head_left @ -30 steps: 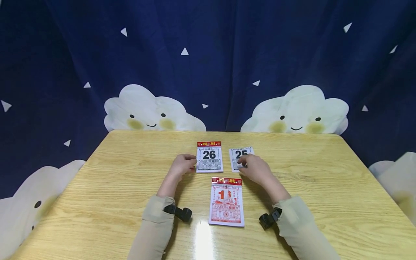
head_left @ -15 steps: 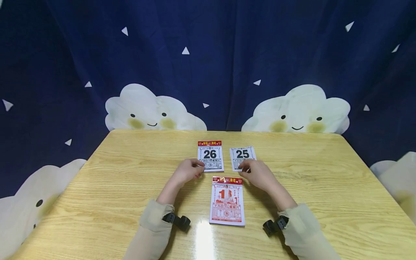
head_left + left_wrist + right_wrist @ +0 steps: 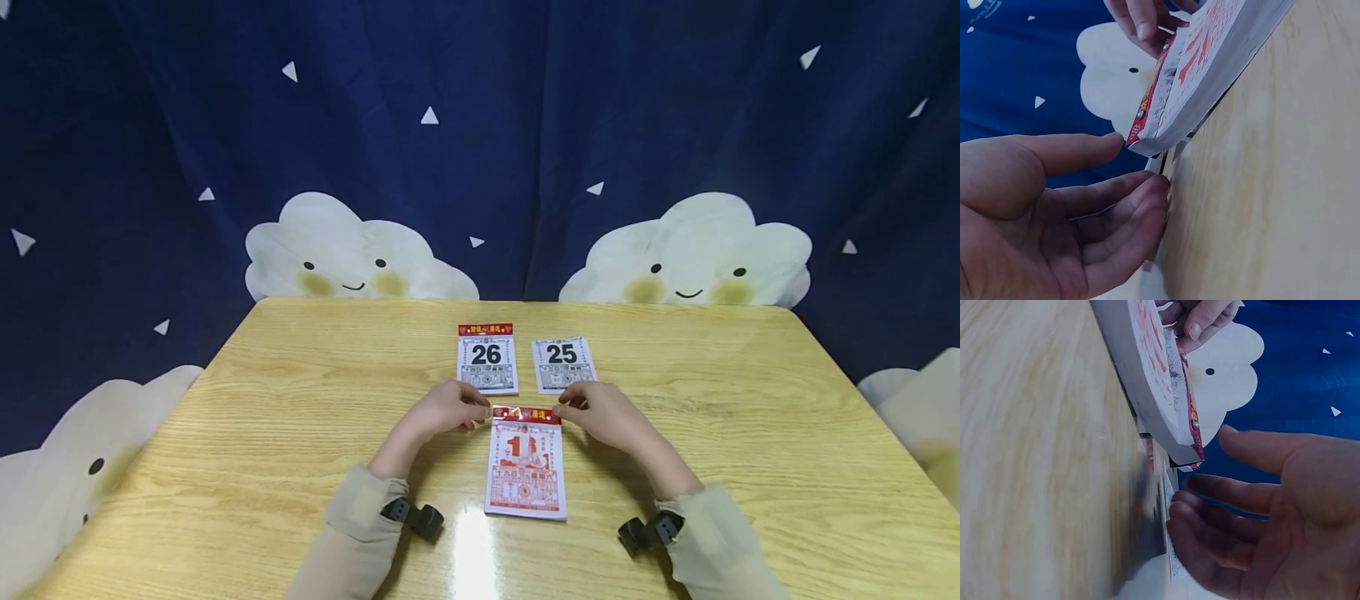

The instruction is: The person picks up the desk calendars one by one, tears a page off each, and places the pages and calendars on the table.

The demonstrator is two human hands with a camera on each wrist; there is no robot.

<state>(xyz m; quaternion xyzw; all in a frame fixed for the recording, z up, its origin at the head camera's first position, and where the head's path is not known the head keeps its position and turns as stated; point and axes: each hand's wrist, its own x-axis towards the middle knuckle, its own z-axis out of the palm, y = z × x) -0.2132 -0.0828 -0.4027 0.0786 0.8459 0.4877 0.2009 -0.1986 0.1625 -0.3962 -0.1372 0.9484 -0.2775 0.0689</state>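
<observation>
A thick tear-off calendar [image 3: 526, 475] printed in red, with a red header strip along its top, lies on the table in front of the person. My left hand [image 3: 452, 408] is beside the top-left corner of this pad; in the left wrist view its thumb tip is right at the header's corner, and the loosely bent fingers [image 3: 1129, 231] are below, along the table. At the opposite top corner is my right hand [image 3: 603, 410]. The right wrist view shows its thumb [image 3: 1260, 450] and bent fingers spread around that corner with a gap.
Behind the pad lies a smaller calendar [image 3: 487, 367] with a black 26 and red header. To its right is a loose-looking calendar page [image 3: 564, 365] numbered 25. The wooden table [image 3: 262, 433] ends at a dark blue curtain [image 3: 495, 150] with printed clouds.
Both hands have drawn back toward the person, from beside the 26 calendar and over the 25 page to the top corners of the red calendar. The 25 page is now uncovered.
</observation>
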